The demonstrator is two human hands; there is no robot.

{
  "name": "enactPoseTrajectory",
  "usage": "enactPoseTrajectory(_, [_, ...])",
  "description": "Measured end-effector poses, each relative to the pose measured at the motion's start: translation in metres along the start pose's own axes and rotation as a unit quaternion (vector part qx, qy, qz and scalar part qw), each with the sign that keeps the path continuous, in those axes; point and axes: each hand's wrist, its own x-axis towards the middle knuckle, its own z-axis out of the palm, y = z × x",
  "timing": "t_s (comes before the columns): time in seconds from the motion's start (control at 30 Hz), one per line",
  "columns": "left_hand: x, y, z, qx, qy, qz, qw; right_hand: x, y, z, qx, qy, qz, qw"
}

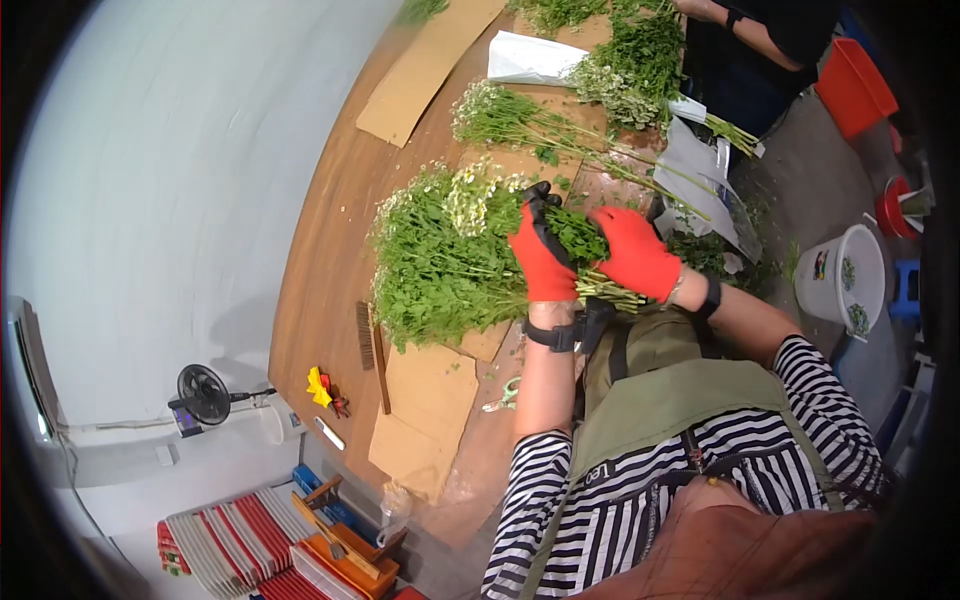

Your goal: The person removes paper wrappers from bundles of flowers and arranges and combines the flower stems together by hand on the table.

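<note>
I'm watching one bunch (581,236) lying between two gloved hands by the table (325,250): the right hand (638,256) is curling its fingers around it; the left hand (543,248) is touching it, its finger closure I can't tell. One brush (367,340) is lying nearby.

Lit bright and fairly even across worktop (325,270). Washed pale on wall (190,150), softly shadowed beyond worktop's lower-left corner near fan (204,394). Dimmer past right edge. Reasonably sharp on flowering stems (440,260); blurred on close-up hair (790,550). Bowed by fisheye distortion along worktop's left edge, fully black at frame corners.
</note>
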Motion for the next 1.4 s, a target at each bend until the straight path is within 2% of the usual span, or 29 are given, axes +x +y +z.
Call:
enactPoseTrajectory(0.1, [-0.004, 0.017, 0.0, -0.047, 0.077, -0.026, 0.996, -0.005, -0.01, -0.01, -0.032, -0.065, 0.06, 0.996])
enactPoseTrajectory(0.13, [0.0, 0.018, -0.01, -0.056, 0.105, -0.031, 0.992, -0.013, 0.004, -0.002, -0.063, -0.043, 0.011, 0.997])
enactPoseTrajectory(0.17, [0.011, 0.01, -0.033, 0.013, 0.095, 0.048, 0.994, -0.03, 0.035, 0.012, -0.095, -0.021, -0.038, 0.995])
enactPoseTrajectory(0.2, [0.012, 0.03, -0.041, -0.019, 0.127, 0.047, 0.991, -0.047, 0.067, 0.019, -0.126, 0.001, -0.089, 0.988])
enactPoseTrajectory(0.23, [0.015, 0.054, -0.053, -0.05, 0.157, 0.047, 0.985, -0.065, 0.097, 0.018, -0.145, -0.017, -0.069, 0.987])
enactPoseTrajectory(0.27, [0.039, 0.034, -0.106, -0.11, 0.091, 0.101, 0.985, -0.085, 0.128, 0.014, -0.164, -0.034, -0.048, 0.985])
enactPoseTrajectory(0.33, [0.048, 0.038, -0.118, -0.061, 0.107, 0.082, 0.989, -0.117, 0.179, 0.016, -0.175, -0.053, -0.061, 0.981])
enactPoseTrajectory(0.43, [0.056, 0.02, -0.12, -0.085, 0.092, 0.084, 0.989, -0.115, 0.178, -0.003, -0.196, -0.027, -0.045, 0.979])
enactPoseTrajectory(0.53, [0.035, 0.042, -0.082, -0.087, 0.106, 0.027, 0.99, -0.102, 0.135, -0.023, -0.055, -0.071, -0.001, 0.996])
enactPoseTrajectory(0.57, [0.041, 0.026, -0.087, -0.133, 0.06, 0.033, 0.989, -0.096, 0.117, -0.023, -0.042, -0.033, -0.053, 0.997])
enactPoseTrajectory(0.67, [0.034, 0.016, -0.059, -0.127, 0.058, -0.014, 0.99, -0.079, 0.093, 0.013, 0.023, 0.026, 0.029, 0.999])
enactPoseTrajectory(0.7, [0.038, 0.005, -0.073, 0.005, 0.021, 0.027, 0.999, -0.077, 0.087, 0.017, 0.042, 0.074, 0.034, 0.996])
enactPoseTrajectory(0.73, [0.042, -0.006, -0.086, 0.134, -0.005, 0.077, 0.988, -0.074, 0.088, 0.015, 0.057, 0.063, 0.063, 0.994])
enactPoseTrajectory(0.77, [0.072, -0.049, -0.135, 0.144, 0.0, 0.095, 0.985, -0.072, 0.092, 0.011, 0.072, 0.052, 0.092, 0.992])
enactPoseTrajectory(0.8, [0.058, -0.033, -0.124, 0.051, 0.003, 0.045, 0.998, -0.071, 0.099, 0.005, 0.086, 0.042, 0.124, 0.988])
enactPoseTrajectory(0.83, [0.043, -0.016, -0.112, -0.049, 0.015, -0.004, 0.999, -0.069, 0.124, 0.012, 0.189, 0.049, 0.049, 0.98])
enactPoseTrajectory(0.87, [0.028, 0.002, -0.099, -0.144, 0.037, -0.049, 0.988, -0.069, 0.124, 0.007, 0.254, 0.021, 0.074, 0.964])
enactPoseTrajectory(0.93, [0.019, 0.002, -0.099, -0.103, 0.097, -0.09, 0.986, -0.069, 0.112, -0.012, 0.38, -0.042, 0.122, 0.916])
enactPoseTrajectory(0.97, [0.02, -0.021, -0.107, 0.146, 0.043, 0.15, 0.977, -0.069, 0.103, -0.019, 0.456, -0.039, 0.177, 0.871])
enactPoseTrajectory(1.0, [0.022, -0.039, -0.12, 0.079, 0.103, 0.089, 0.988, -0.07, 0.102, -0.022, 0.456, -0.034, 0.18, 0.871])
enactPoseTrajectory(1.07, [0.013, -0.029, -0.111, -0.057, 0.218, -0.037, 0.974, -0.074, 0.104, -0.025, 0.454, -0.025, 0.187, 0.871])
enactPoseTrajectory(1.13, [0.013, -0.034, -0.105, -0.023, 0.153, -0.05, 0.987, -0.08, 0.108, -0.024, 0.451, -0.017, 0.199, 0.87])
enactPoseTrajectory(1.17, [0.01, -0.034, -0.1, -0.055, 0.103, -0.068, 0.991, -0.082, 0.109, -0.024, 0.449, -0.014, 0.205, 0.87])
enactPoseTrajectory(1.23, [0.014, -0.039, -0.092, -0.078, -0.01, -0.078, 0.994, -0.091, 0.107, -0.021, 0.384, 0.008, 0.2, 0.901])
enactPoseTrajectory(1.27, [0.012, -0.02, -0.07, -0.101, -0.002, -0.094, 0.99, -0.094, 0.107, -0.02, 0.351, 0.019, 0.194, 0.916])
enactPoseTrajectory(1.33, [0.029, -0.036, -0.078, 0.092, -0.112, 0.019, 0.989, -0.104, 0.11, -0.015, 0.318, -0.034, 0.169, 0.932])
enactPoseTrajectory(1.37, [0.031, -0.033, -0.076, 0.175, -0.142, 0.077, 0.971, -0.105, 0.109, -0.014, 0.302, -0.061, 0.157, 0.938])
enactPoseTrajectory(1.4, [0.028, -0.031, -0.073, 0.239, -0.145, 0.126, 0.952, -0.105, 0.109, -0.014, 0.246, -0.058, 0.099, 0.962])
